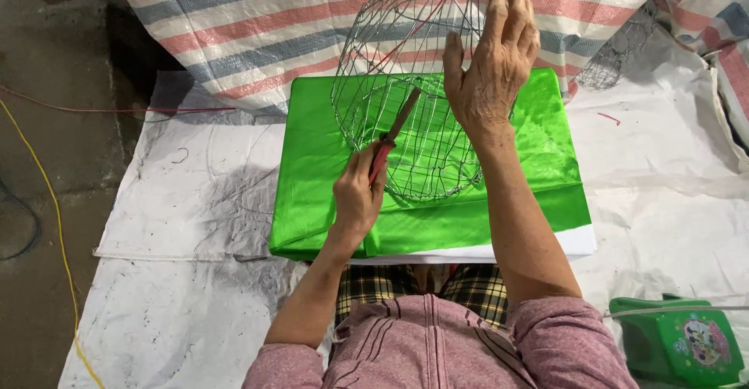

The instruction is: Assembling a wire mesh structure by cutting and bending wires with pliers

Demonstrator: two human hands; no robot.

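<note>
Wire frame (406, 100) over green cloth (328, 163) — right hand (491, 69) grips it, left hand (359, 194) holds red-handled pliers (390, 135).

The top of the wire frame (406, 85) runs out past the upper edge above the right hand (490, 69), so its full shape cannot be told. The palm of that hand faces away, and whether its fingertips hook the wires is unclear. The left hand (357, 198) covers most of the red handles of the pliers (392, 135); their tip is lost among the wires. The green cloth (328, 163) hides whatever lies under it, save a white edge. A second wire frame (616, 61), right of the right hand, is too tangled to read. The green stool (679, 350) is cut off at the lower edge.
</note>
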